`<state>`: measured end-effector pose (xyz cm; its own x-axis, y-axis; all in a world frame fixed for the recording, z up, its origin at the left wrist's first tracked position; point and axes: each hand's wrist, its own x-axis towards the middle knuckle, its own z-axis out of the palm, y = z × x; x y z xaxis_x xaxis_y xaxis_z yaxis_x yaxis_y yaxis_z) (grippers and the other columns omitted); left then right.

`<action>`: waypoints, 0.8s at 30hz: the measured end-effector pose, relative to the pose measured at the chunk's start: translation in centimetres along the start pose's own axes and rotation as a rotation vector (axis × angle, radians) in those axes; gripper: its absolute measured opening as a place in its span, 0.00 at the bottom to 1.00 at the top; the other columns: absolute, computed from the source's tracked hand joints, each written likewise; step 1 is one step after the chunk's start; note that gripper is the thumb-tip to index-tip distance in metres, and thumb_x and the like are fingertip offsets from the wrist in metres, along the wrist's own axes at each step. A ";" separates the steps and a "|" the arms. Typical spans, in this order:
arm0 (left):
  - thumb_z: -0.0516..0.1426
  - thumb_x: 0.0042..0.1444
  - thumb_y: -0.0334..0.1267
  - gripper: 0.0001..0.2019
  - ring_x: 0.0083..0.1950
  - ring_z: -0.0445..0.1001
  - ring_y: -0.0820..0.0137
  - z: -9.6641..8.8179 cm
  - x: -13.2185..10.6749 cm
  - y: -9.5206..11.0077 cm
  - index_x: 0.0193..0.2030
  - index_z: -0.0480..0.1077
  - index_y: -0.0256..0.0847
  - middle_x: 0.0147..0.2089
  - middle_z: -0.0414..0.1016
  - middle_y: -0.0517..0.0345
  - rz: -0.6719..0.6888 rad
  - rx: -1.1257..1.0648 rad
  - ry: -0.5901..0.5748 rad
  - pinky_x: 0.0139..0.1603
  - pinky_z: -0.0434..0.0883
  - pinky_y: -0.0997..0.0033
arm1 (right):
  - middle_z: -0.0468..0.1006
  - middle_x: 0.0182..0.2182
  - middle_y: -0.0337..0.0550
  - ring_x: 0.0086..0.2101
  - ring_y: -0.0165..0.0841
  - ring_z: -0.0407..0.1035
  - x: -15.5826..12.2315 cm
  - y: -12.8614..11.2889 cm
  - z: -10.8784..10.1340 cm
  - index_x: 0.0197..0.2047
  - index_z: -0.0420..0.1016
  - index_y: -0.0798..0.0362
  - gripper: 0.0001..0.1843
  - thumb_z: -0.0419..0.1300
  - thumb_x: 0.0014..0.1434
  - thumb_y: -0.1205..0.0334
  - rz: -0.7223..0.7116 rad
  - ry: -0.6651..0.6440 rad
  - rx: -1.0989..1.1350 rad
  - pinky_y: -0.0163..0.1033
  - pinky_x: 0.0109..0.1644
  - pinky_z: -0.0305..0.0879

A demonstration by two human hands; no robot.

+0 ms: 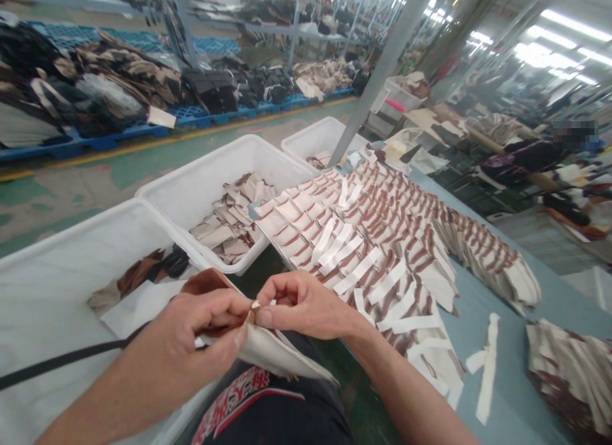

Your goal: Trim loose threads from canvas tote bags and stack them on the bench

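Between my hands, above my lap, is a cream fabric piece (272,350) with a brown side. My left hand (191,343) pinches its edge with thumb and fingers. Close beside it, my right hand (306,308) has thumb and forefinger pressed together on the same edge. A small white bit shows between the fingertips; I cannot make out what it is. To the right, rows of overlapping cream pieces with brown edges (296,209) cover much of the blue-grey table (471,282). Several white strips (356,273) lie across them.
White plastic bins (148,203) stand left of the table, one holding cream pieces (234,222). A grey post (377,81) rises at the table's far end. More stacked pieces (568,368) lie at right. Racks and blue pallets (205,116) line the back; a person (526,158) sits at far right.
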<state>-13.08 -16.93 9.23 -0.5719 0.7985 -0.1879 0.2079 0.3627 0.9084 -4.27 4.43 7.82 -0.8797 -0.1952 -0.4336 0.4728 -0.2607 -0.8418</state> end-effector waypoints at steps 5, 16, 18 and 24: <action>0.57 0.63 0.42 0.13 0.27 0.78 0.72 0.0 0.6 -0.2 0.33 0.82 0.45 0.27 0.82 0.66 0.046 0.076 -0.042 0.30 0.70 0.79 | 0.69 0.21 0.26 0.22 0.22 0.55 0.5 0.6 0.1 0.34 0.76 0.53 0.37 0.87 0.42 0.33 -0.023 -0.001 0.005 0.31 0.25 0.49; 0.54 0.68 0.41 0.17 0.27 0.75 0.70 -0.4 0.2 -0.9 0.34 0.83 0.48 0.27 0.80 0.67 0.104 0.065 -0.029 0.30 0.67 0.76 | 0.64 0.19 0.26 0.22 0.23 0.51 -1.2 0.0 1.0 0.34 0.79 0.53 0.21 0.80 0.59 0.47 -0.078 0.165 -0.336 0.33 0.23 0.42; 0.52 0.68 0.40 0.18 0.28 0.76 0.70 -0.2 0.1 -1.1 0.35 0.85 0.49 0.28 0.81 0.67 0.116 0.072 -0.039 0.30 0.66 0.75 | 0.62 0.19 0.26 0.23 0.23 0.52 -1.3 -0.1 1.1 0.34 0.80 0.54 0.16 0.78 0.60 0.53 -0.145 0.201 -0.464 0.33 0.25 0.44; 0.51 0.68 0.38 0.18 0.26 0.75 0.69 1.1 -0.7 -0.9 0.32 0.79 0.49 0.26 0.78 0.69 0.154 0.226 0.081 0.31 0.63 0.68 | 0.57 0.18 0.23 0.22 0.23 0.49 -0.9 0.7 1.3 0.36 0.82 0.54 0.10 0.76 0.56 0.59 -0.108 0.230 -0.489 0.34 0.25 0.42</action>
<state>-12.01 -17.31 8.10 -0.5791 0.8151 -0.0154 0.4637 0.3448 0.8162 -3.06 3.19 8.03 -0.9363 0.0344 -0.3495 0.3486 0.2126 -0.9129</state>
